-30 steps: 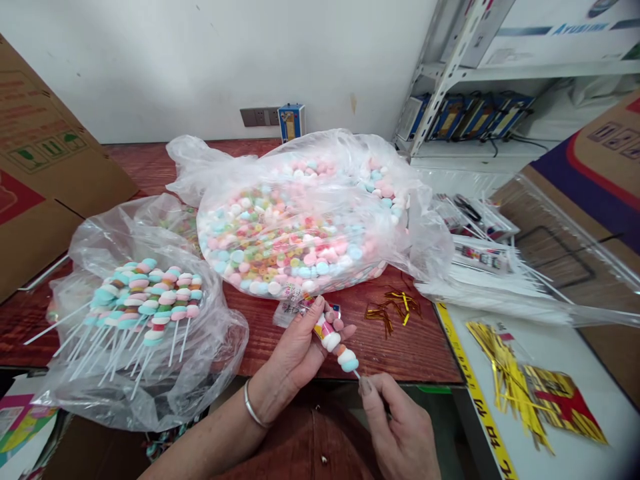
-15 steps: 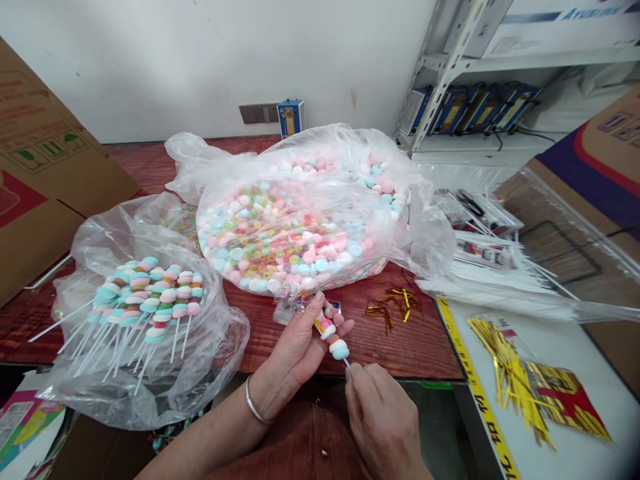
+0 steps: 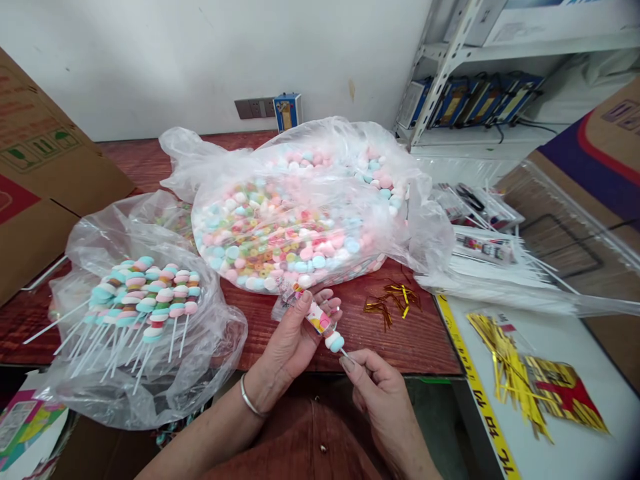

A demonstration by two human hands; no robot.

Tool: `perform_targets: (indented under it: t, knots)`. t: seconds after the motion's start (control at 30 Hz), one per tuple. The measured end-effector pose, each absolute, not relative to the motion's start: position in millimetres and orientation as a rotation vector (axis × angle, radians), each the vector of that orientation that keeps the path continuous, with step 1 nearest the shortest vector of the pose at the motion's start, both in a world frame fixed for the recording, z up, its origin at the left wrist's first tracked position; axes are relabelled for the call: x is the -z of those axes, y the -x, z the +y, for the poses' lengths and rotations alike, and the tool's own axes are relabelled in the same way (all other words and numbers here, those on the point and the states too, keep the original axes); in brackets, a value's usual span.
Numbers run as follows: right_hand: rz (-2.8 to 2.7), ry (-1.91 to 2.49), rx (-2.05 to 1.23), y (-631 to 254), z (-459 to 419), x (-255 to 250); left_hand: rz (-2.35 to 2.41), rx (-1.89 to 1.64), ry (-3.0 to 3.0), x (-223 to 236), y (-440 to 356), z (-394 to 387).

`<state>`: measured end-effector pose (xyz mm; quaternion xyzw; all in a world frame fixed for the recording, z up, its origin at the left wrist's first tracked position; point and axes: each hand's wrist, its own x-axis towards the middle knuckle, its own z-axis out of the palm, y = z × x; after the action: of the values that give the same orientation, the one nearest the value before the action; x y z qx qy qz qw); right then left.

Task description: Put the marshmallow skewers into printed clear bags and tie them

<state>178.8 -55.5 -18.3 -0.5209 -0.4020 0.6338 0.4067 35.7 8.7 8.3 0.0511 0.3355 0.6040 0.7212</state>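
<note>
While the white wall (image 3: 175, 60) closes off the far side, the red-brown wooden table (image 3: 430, 343) spans left to centre. Metal shelf unit (image 3: 450, 60): far right. One cardboard box (image 3: 45, 147) stands at the left, a second, purple-banded box (image 3: 600, 160) at the right.

Large clear bag (image 3: 300, 220), filled with pastel and ring-shaped candies, lies mid-table. Near left of it, a crumpled clear bag (image 3: 195, 380) lies under a heap of candy skewers (image 3: 145, 297), sticks pointing mostly to the near side. White sticks (image 3: 500, 270) in clear packaging: right of the large bag.

Left hand (image 3: 287, 347), metal bangle (image 3: 249, 398) at wrist: thumb and fingers closed on the printed wrapper (image 3: 316, 317). Right hand (image 3: 383, 393): thumb and index finger pinch the stick (image 3: 344, 353) of one candy skewer (image 3: 334, 341). Skewer position: between the hands, above the near edge of the table, tilted, upper part inside the wrapper, white and blue candies exposed at the lower end.

Gold-and-red packet (image 3: 570, 393) lies at near right, just beside a bundle of gold ties (image 3: 515, 380). Smaller group of loose ties (image 3: 395, 303): on the wood, right of the left hand.
</note>
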Motion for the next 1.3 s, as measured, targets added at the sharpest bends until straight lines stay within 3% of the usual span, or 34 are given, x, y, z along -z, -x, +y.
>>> perform_targets:
  t: [0.13,0.3,0.4,0.5,0.7,1.07,1.3]
  knots:
    - [-1.371,1.364,-1.263,-184.8,-59.7,7.4,0.713,-1.372,-0.078,-13.0,-35.8,12.5]
    - [-1.854,1.214,-0.332,-179.2,-67.6,8.1,0.686,-1.314,-0.134,-25.5,-53.2,-0.4]
    - [-1.887,1.193,-0.023,-171.7,-65.2,12.4,0.683,-1.240,-0.168,-26.9,-65.6,-13.9]
    - [-1.808,1.258,-0.048,-168.1,-60.0,11.9,0.657,-1.164,-0.139,-24.3,-67.8,-18.3]
    - [-1.792,1.319,-0.338,-175.8,-60.4,5.4,0.684,-1.330,-0.142,-25.7,-45.5,3.3]
    - [-1.726,1.453,-0.437,-165.4,-56.6,12.7,0.776,-1.221,-0.307,-17.0,-71.3,-21.0]
    - [-1.493,1.441,-0.811,-158.9,-46.6,8.8,0.875,-1.173,-0.329,-15.0,-74.7,-20.9]
